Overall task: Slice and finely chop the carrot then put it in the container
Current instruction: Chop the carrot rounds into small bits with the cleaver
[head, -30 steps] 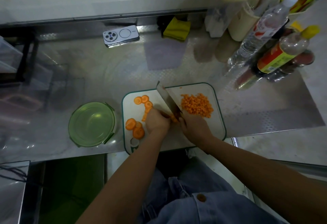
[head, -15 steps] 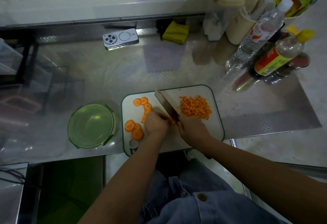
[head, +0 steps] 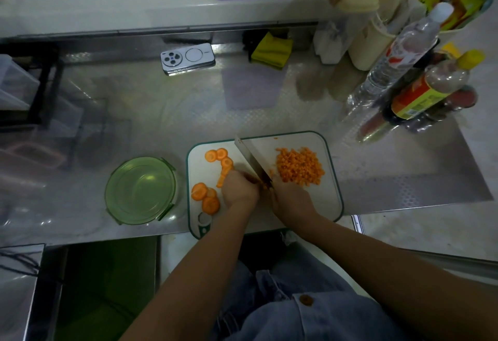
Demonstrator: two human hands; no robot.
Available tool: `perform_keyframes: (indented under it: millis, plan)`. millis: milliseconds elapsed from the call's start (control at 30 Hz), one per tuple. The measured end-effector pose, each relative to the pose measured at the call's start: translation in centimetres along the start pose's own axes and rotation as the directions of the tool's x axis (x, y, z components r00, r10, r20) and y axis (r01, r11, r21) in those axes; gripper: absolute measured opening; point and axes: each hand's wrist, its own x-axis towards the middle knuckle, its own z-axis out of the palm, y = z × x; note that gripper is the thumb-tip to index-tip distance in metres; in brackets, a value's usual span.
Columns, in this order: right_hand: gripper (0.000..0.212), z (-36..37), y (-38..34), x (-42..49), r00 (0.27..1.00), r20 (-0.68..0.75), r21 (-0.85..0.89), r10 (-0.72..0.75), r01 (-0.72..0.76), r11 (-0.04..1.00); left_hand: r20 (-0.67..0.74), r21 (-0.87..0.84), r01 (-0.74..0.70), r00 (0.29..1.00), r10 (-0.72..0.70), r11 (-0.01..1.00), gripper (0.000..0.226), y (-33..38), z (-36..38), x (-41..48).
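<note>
Both hands are busy in the lower middle of the frame. The right hand (head: 289, 196) is wrapped round the handle of the knife (head: 252, 156). The left hand (head: 238, 191) is curled on top of a small carrot bit (head: 265, 185) right beside the blade, holding it down. On the shiny bench (head: 161, 114), near its front edge, sits the white cutting board (head: 330, 198). Just left of the board is the round green container (head: 140, 189), with nothing in it that I can see. It looks light and easy to slide, so I think it should be held by its rim when the carrot goes in. On the right side of the board is the heap of chopped carrot (head: 300, 169). These tiny cubes are light and loose and would roll away. I think it is best to push them together and lift them on the wide blade or in cupped hands, not pinch them. On the left side of the board lie the carrot rounds (head: 204, 192), some stacked. Raw carrot is hard and a bit slippery, so each round wants its flat side down and fingertips tucked back. The right hand covers the knife handle. The left hand hides most of the carrot bit, so I cannot tell its shape. Both arms cover part of the board's near edge, and the light is dim.
</note>
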Motion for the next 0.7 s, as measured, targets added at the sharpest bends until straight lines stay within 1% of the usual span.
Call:
perform_keyframes:
  millis: [133,333,500,600,700]
  plan:
    - [0.023,-0.7,0.0,0.8,0.999,0.042,0.039,0.003,-0.005,0.999,0.0,-0.006,-0.001,1.0,0.001,1.0,0.01,0.0,0.0,-0.2]
    - [0.027,-0.8,-0.1,0.5,0.998,0.062,-0.023,-0.008,0.009,1.0,-0.015,-0.011,0.009,1.0,-0.01,1.0,0.01,0.1,0.1,-0.2]
    - [0.023,-0.5,-0.5,0.7,0.998,0.062,-0.01,0.011,-0.011,1.0,0.0,-0.001,0.029,1.0,-0.029,1.0,0.008,0.2,0.0,0.2]
    - [0.017,-0.2,-0.8,1.3,0.999,0.042,-0.014,0.019,-0.019,1.0,0.001,-0.009,0.029,1.0,-0.029,1.0,0.011,0.1,0.0,0.2]
    - [0.017,-0.1,-0.7,1.3,0.999,0.035,-0.012,0.013,-0.012,1.0,-0.004,-0.02,0.034,0.999,-0.034,0.999,0.014,0.1,-0.1,0.1]
